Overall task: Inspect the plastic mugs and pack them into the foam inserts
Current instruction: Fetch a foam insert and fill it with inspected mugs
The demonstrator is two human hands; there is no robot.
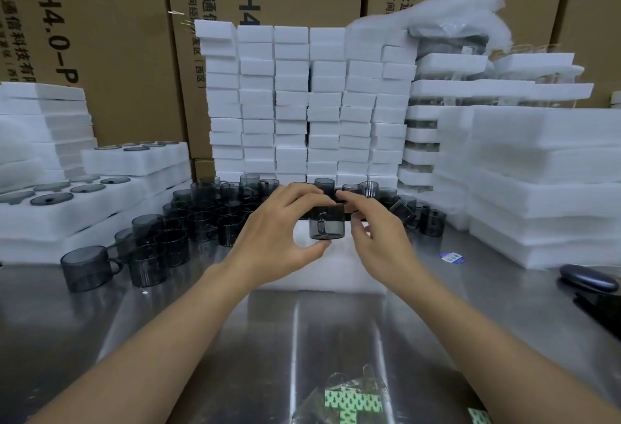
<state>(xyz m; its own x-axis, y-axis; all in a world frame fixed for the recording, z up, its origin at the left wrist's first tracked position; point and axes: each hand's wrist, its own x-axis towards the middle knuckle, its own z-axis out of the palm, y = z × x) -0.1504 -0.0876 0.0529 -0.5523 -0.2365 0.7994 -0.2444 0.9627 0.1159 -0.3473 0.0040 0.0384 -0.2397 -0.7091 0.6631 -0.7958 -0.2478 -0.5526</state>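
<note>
**Now under inspection: one smoky mug, raised over the foam**

Evidently this is the checking step, not the packing one. The left hand grips a single dark, see-through mug, fingers curled over its rim and thumb hooked under its base. That hold leaves the wall and handle bare to the eye and would let the cup be turned. The right hand comes in from the right with its fingers loosely curved, the tips close to the rim. Whether it actually touches or pinches the mug cannot be told from this angle. It looks placed to steady or rotate the cup.

The mug is in the air at mid scene, just above a white foam insert that lies on the steel table. That probably keeps the move into a pocket short. The insert's pockets are hidden behind the hands.

The loose mugs crowd the table left of and behind the hands, within easy reach as the supply. Foam trays at the left already carry round dark pieces. Stacked foam blocks wall off the far side, and thick foam slabs are piled at the right.
</note>
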